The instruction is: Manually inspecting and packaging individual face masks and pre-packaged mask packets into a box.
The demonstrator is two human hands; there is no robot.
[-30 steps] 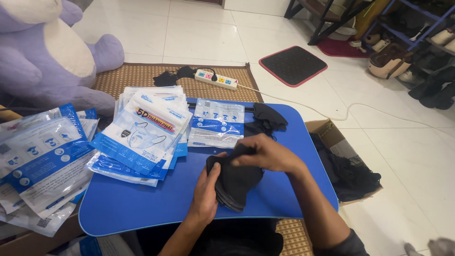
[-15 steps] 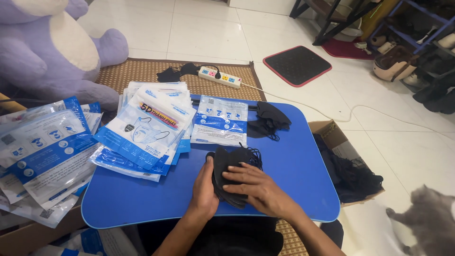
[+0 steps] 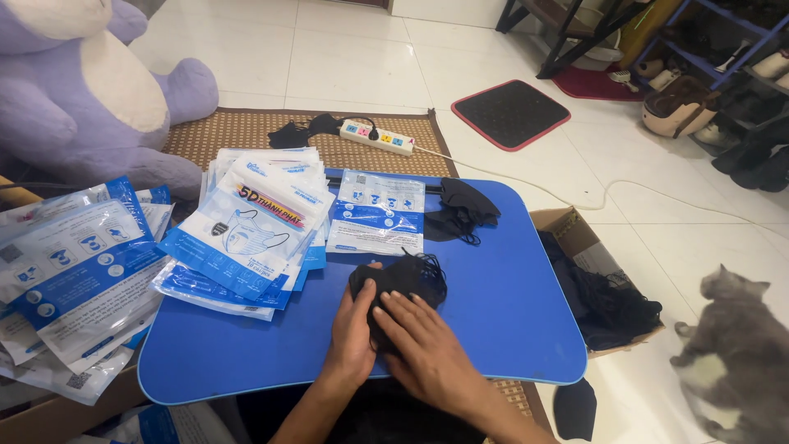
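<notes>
**Handling the black mask stack**

Your left hand (image 3: 355,329) and right hand (image 3: 427,349) lie flat, fingers extended, pressing the masks (image 3: 400,284) onto the blue table (image 3: 509,312). Neither hand is closed around them. Judge the stack light, soft and springy; loose ear loops protrude beyond your fingertips. Hold it by both side edges, loops tucked in.

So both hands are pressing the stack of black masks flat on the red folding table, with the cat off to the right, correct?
Not quite: the table is blue, not red, as the head view shows. The rest holds: the left hand and right hand press the stack of black masks, and the cat is on the right.
</notes>
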